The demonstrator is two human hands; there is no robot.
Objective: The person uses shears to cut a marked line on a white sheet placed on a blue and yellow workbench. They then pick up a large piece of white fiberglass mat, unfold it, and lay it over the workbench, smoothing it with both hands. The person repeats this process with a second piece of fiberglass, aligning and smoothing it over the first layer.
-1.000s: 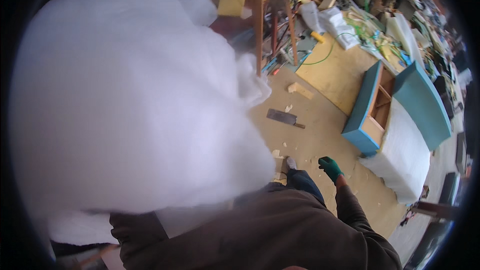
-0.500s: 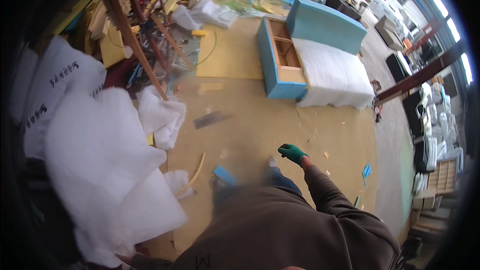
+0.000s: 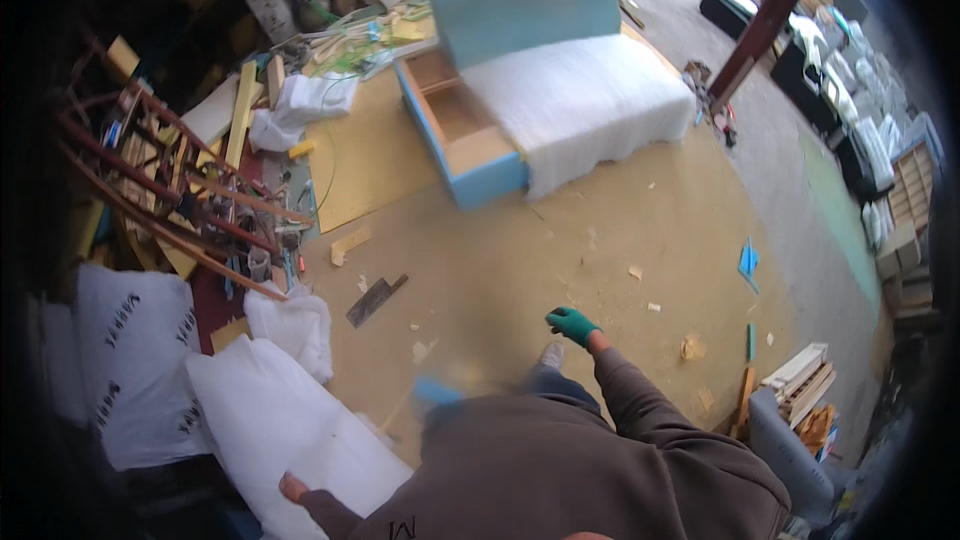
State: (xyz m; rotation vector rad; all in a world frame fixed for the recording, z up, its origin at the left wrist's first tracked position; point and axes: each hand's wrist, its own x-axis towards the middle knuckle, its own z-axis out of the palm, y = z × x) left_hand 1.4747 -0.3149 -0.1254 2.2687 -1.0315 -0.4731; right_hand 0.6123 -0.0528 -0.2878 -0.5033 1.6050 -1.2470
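My right hand (image 3: 573, 325), in a green glove, hangs above the floor ahead of my body. Its fingers are curled together and I see nothing in them. At the lower left my bare left hand (image 3: 293, 487) is against a large sheet of white batting (image 3: 290, 420); its fingers are too small and hidden to show whether they grip it. Farther ahead stands a light blue sofa frame (image 3: 530, 15). White batting (image 3: 580, 105) drapes over its seat, while an open wooden compartment (image 3: 450, 105) shows at its left end.
White printed sacks (image 3: 135, 360) stand left beside a tangle of dark red metal frames (image 3: 170, 180). A flat dark strip (image 3: 375, 302) and scraps lie on the brown floor covering (image 3: 480, 260). A dark red post (image 3: 765, 25) rises right; wooden slats (image 3: 800, 380) are stacked nearer.
My view has turned and moved forward, so the sofa frame sits farther left. The batting by my left hand has shifted and looks lower and narrower. My right hand keeps its curled pose.
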